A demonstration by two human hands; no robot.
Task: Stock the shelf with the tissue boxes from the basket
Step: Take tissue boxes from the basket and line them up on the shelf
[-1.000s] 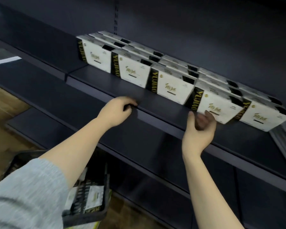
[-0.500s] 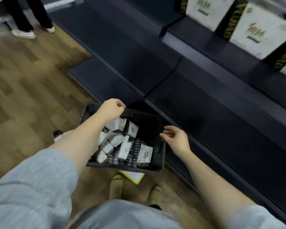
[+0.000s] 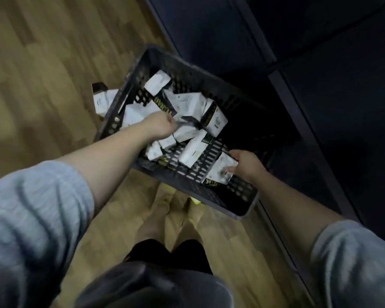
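**Basket on the floor, shelving to the right**

The basket (image 3: 211,196) sits on the floor (image 3: 42,74) at the frame's centre, straight ahead of the person's feet (image 3: 165,201), at their 12 o'clock. The shelving (image 3: 320,74) runs along the basket's 1-to-4 o'clock side, just beside it. Tissue boxes (image 3: 187,103) lie jumbled inside the basket, heaped toward its 9 o'clock half. More boxes (image 3: 101,101) lie outside the basket on the floor, against its 10 o'clock wall. The left hand (image 3: 161,126) is over the heap in the basket's middle. The right hand (image 3: 246,165) is at the basket's 4 o'clock corner, on one box (image 3: 220,172) lying inside against the near wall.
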